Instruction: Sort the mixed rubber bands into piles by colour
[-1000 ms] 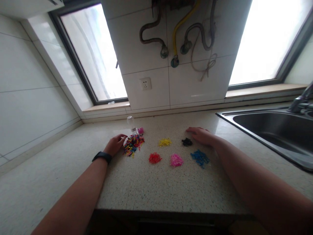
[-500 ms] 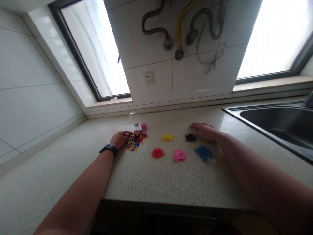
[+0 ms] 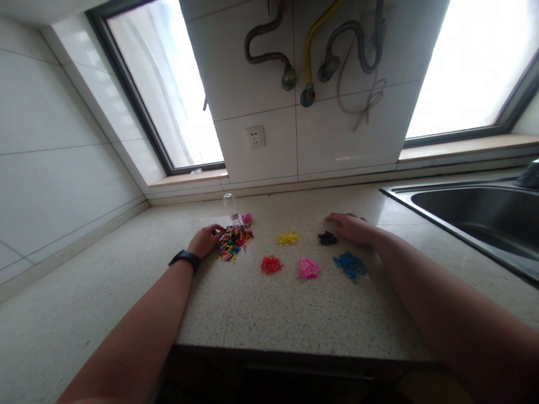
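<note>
My left hand (image 3: 205, 240), with a dark watch on its wrist, rests on the counter with its fingertips at the left edge of a mixed-colour pile of small rubber bands (image 3: 236, 242). Its fingers reach forward and grip nothing that I can see. My right hand (image 3: 350, 228) lies flat, fingers stretched out, just behind and right of a black rubber band pile (image 3: 327, 238). Sorted heaps lie between and in front of the hands: yellow bands (image 3: 288, 238), red bands (image 3: 272, 265), pink bands (image 3: 309, 269) and blue bands (image 3: 351, 265).
Behind the mixed pile are a clear bottle (image 3: 231, 207) and a small pink item (image 3: 246, 219). A steel sink (image 3: 398, 193) is set into the counter (image 3: 252, 314) at right. The tiled wall carries a socket (image 3: 255, 137) and pipes (image 3: 309, 67).
The view has shifted very slightly. Both hands and all the heaps stay in practically the same places.
</note>
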### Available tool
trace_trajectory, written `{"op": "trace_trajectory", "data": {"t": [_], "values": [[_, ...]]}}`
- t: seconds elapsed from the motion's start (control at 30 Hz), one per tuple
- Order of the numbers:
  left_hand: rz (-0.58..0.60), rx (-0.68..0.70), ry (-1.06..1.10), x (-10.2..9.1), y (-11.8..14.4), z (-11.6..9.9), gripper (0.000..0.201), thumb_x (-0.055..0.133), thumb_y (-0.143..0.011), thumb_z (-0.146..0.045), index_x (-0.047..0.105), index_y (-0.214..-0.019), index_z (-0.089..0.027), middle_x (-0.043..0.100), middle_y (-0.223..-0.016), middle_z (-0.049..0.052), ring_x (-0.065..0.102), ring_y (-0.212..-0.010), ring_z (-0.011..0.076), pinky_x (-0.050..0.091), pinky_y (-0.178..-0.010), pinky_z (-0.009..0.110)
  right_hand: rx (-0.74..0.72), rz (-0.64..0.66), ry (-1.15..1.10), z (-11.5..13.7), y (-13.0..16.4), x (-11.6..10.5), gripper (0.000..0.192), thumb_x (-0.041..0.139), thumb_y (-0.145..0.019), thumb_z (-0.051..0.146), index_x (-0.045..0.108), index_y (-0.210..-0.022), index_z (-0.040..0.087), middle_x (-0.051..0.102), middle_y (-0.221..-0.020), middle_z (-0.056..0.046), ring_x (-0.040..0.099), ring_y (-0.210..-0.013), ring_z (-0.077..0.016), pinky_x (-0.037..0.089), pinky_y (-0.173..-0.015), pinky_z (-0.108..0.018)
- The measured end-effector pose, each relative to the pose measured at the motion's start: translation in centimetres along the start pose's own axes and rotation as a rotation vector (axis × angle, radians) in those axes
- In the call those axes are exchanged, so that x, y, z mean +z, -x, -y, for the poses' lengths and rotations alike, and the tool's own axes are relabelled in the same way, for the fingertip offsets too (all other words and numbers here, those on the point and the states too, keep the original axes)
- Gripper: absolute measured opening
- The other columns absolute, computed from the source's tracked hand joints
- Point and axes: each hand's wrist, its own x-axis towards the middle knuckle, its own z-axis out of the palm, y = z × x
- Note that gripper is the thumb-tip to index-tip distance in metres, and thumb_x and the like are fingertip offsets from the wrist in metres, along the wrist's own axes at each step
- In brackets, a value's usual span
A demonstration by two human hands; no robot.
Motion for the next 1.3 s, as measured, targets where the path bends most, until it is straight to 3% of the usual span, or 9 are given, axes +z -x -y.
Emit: {"op": "trace_trajectory", "data": {"t": [0.4,0.67,1.3], "values": [[-0.050,0.037,0.176,-0.3,0.3,-0.4,0.046,0.055,-0.084,-0.055,0.071,-0.098,-0.014,0.060,-0.061,0.000,0.054,-0.058,0.0146,0.039,-0.057,0.024,-0.020,0.011,0.022,-0.1,-0.1,0.0,0.051,0.043,-0.087,0.026,0.055,-0.137,0.030,0.049,-0.148,-0.006,0.042,-0.136,-0.0337,0.032,-0.108,-0.060],[-0.046,0.076,0.228,0.0,0.3,-2.4,0.046,0.054,-0.087,-0.053,0.069,-0.104,-0.013,0.061,-0.065,0.001,0.052,-0.058,0.0130,0.038,-0.054,0.022,-0.006,0.004,0.030,0.3,0.2,-0.3,0.051,0.044,-0.086,0.027,0.055,-0.136,0.031,0.049,-0.148,-0.005,0.042,-0.135,-0.0349,0.034,-0.107,-0.061],[-0.011,0.112,-0.040,-0.1,1.3,-4.3,0.046,0.045,-0.092,-0.054,0.074,-0.101,-0.019,0.072,-0.074,0.004,0.062,-0.064,0.0175,0.040,-0.059,0.025,-0.009,0.006,0.017,0.6,0.4,-0.6,0.051,0.042,-0.087,0.027,0.056,-0.136,0.030,0.051,-0.147,-0.007,0.043,-0.135,-0.0350,0.034,-0.106,-0.062]]}}
